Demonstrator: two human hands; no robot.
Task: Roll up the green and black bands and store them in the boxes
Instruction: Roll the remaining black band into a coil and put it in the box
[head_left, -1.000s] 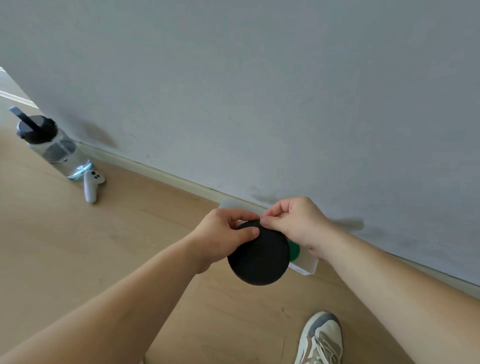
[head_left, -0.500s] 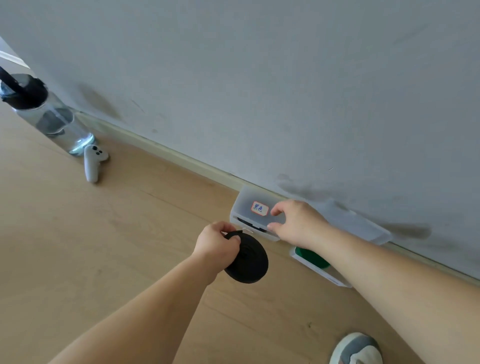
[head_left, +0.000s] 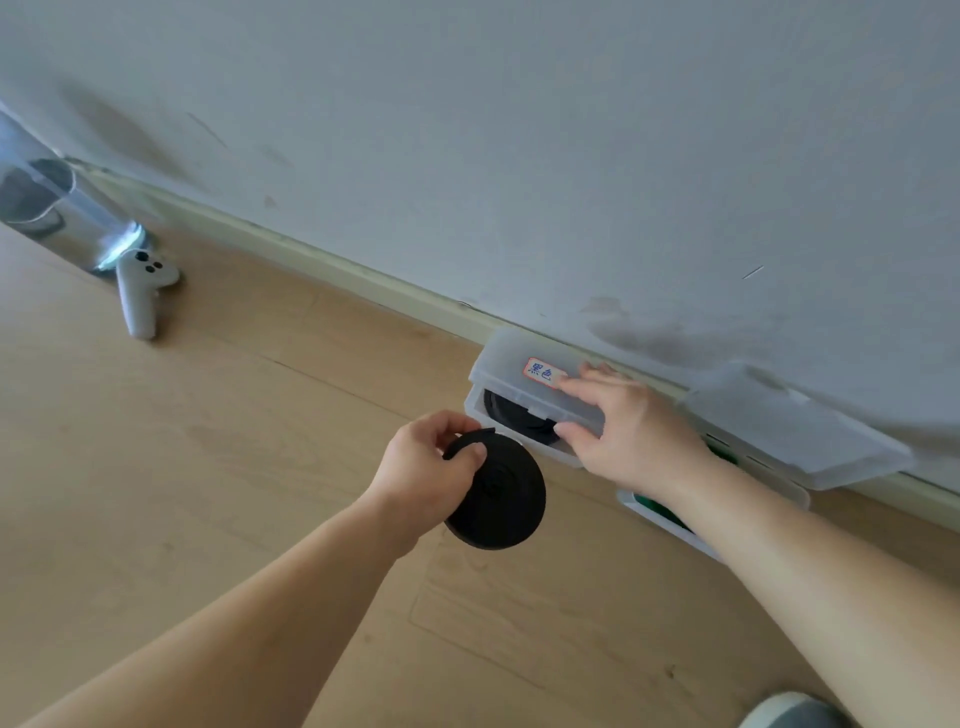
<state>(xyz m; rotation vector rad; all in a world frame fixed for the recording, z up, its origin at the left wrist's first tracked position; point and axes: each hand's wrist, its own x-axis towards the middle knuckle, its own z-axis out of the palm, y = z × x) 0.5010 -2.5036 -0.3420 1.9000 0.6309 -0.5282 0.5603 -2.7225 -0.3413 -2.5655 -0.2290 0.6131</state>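
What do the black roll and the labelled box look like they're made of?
Black roll: probably woven fabric or elastic webbing, matte, with wound layers and a loose end showing. Labelled box: seemingly frosted translucent plastic; its lid looks cloudy and smooth.

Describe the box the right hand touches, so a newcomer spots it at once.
Follow the baseboard along the grey wall to two translucent boxes on the wooden floor. Take the left box, under the right hand, its lid ajar over a black roll. Only it bears a red-bordered label; its neighbour gapes open over green bands.
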